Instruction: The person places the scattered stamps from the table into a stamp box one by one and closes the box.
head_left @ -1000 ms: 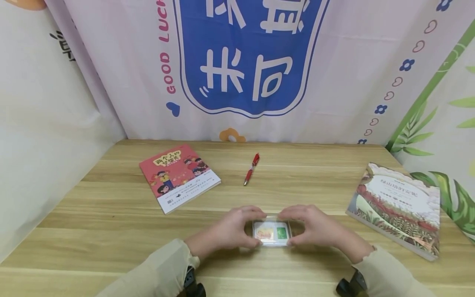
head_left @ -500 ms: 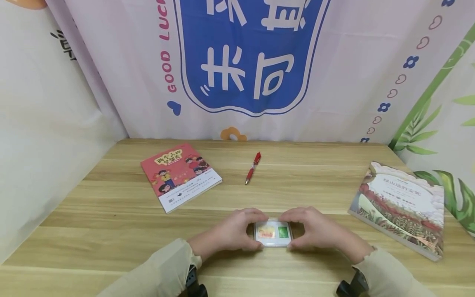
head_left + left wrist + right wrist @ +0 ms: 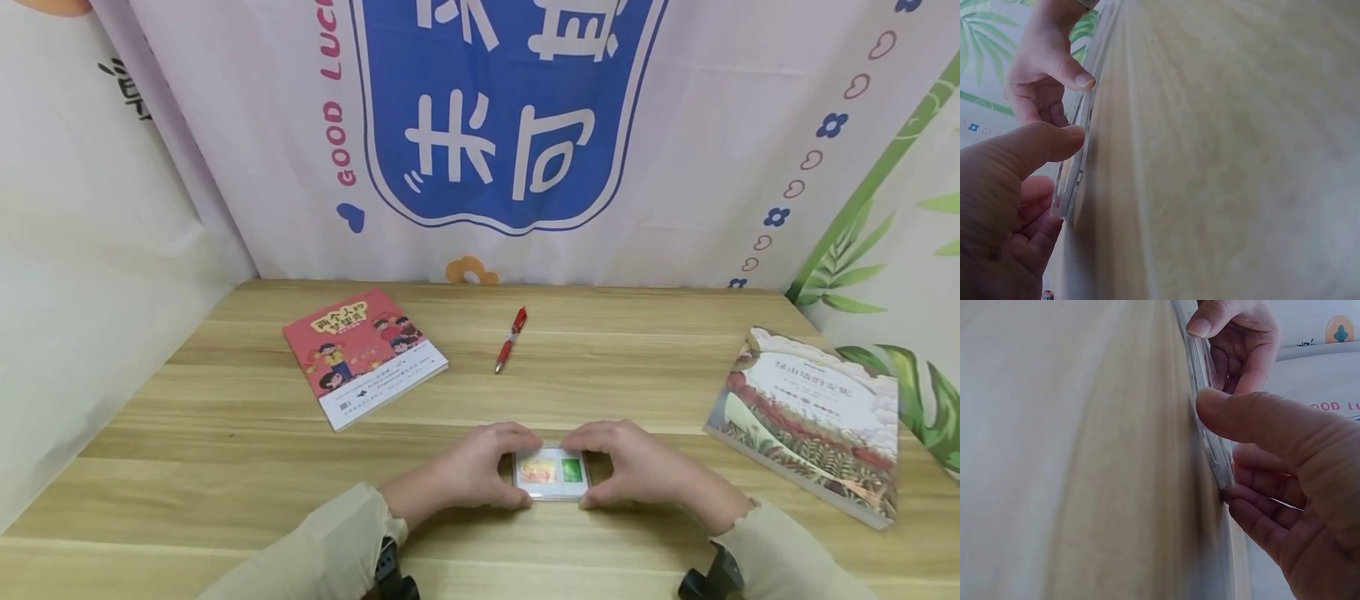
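Note:
A small flat clear plastic case [image 3: 551,473] lies on the table at the front middle, a yellow-orange picture and a green one showing on white inside it. My left hand [image 3: 480,467] grips its left end, thumb at the near edge and fingers at the far edge. Mirroring it, my right hand [image 3: 637,467] holds the right end the same way. Seen edge-on in the left wrist view, the case [image 3: 1071,187] has layered clear edges, with my left thumb against them. In the right wrist view, my right thumb presses the near edge of the case [image 3: 1216,453].
On the wooden table [image 3: 225,492], a red book [image 3: 352,342] lies back left and a red pen [image 3: 511,340] back middle. To the right is a thicker illustrated book [image 3: 810,417]. A printed curtain [image 3: 690,167] hangs along the far edge.
The clear top of the case, raised a little at first, now sits lower and flush. Both hands keep their grip and have barely moved. The head view has shifted slightly.

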`<move>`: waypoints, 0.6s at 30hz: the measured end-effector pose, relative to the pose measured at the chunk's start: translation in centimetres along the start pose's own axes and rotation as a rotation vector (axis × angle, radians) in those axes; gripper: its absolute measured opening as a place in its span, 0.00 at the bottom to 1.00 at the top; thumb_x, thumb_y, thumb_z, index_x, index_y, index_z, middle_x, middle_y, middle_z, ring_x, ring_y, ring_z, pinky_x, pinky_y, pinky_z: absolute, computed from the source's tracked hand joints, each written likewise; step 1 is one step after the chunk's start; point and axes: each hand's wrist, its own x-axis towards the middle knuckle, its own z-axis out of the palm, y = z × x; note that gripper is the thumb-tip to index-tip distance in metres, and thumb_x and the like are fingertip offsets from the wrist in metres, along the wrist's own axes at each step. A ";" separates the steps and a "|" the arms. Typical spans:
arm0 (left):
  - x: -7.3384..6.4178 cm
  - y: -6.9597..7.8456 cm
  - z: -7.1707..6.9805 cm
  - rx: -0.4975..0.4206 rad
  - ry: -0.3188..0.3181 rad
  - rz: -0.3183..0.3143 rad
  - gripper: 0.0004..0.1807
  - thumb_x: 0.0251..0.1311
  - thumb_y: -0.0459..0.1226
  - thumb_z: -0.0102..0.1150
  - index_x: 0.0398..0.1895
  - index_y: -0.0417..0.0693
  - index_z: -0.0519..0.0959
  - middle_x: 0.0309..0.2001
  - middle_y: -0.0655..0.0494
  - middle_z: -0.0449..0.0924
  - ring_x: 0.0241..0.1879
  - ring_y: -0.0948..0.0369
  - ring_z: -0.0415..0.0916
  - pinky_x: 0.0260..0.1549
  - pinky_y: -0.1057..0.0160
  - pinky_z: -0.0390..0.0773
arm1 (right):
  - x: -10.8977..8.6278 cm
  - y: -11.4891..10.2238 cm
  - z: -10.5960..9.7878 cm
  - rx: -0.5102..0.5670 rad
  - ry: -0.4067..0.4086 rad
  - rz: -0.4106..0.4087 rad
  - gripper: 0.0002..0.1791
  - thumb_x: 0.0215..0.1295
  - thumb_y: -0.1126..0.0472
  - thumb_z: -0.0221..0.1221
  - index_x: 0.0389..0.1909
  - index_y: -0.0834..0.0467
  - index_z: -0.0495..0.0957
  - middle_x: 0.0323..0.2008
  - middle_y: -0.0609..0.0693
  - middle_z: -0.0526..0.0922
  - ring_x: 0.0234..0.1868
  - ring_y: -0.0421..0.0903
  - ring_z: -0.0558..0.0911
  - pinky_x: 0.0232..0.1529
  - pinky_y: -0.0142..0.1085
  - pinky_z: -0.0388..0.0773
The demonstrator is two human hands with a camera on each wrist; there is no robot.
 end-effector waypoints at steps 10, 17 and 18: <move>-0.2 -0.1 0.2 -0.033 -0.018 -0.017 0.33 0.44 0.44 0.71 0.58 0.55 0.73 0.60 0.62 0.70 0.59 0.61 0.66 0.59 0.60 0.66 | 0.0 -0.7 0.1 0.002 -0.010 0.034 0.30 0.45 0.54 0.71 0.51 0.57 0.76 0.52 0.49 0.77 0.53 0.48 0.75 0.55 0.47 0.72; -0.4 -0.1 0.2 -0.060 -0.028 -0.005 0.33 0.47 0.42 0.69 0.60 0.53 0.71 0.61 0.61 0.68 0.60 0.61 0.65 0.60 0.60 0.64 | 0.1 -1.6 0.3 -0.003 0.007 0.103 0.28 0.45 0.58 0.70 0.50 0.57 0.74 0.51 0.48 0.75 0.53 0.48 0.73 0.55 0.49 0.70; -0.5 -0.1 0.2 -0.058 -0.030 0.000 0.33 0.47 0.43 0.69 0.61 0.53 0.71 0.61 0.61 0.67 0.60 0.61 0.64 0.60 0.60 0.64 | 0.0 -1.7 0.4 0.005 0.009 0.113 0.29 0.45 0.57 0.70 0.51 0.57 0.73 0.51 0.49 0.75 0.53 0.49 0.73 0.55 0.49 0.70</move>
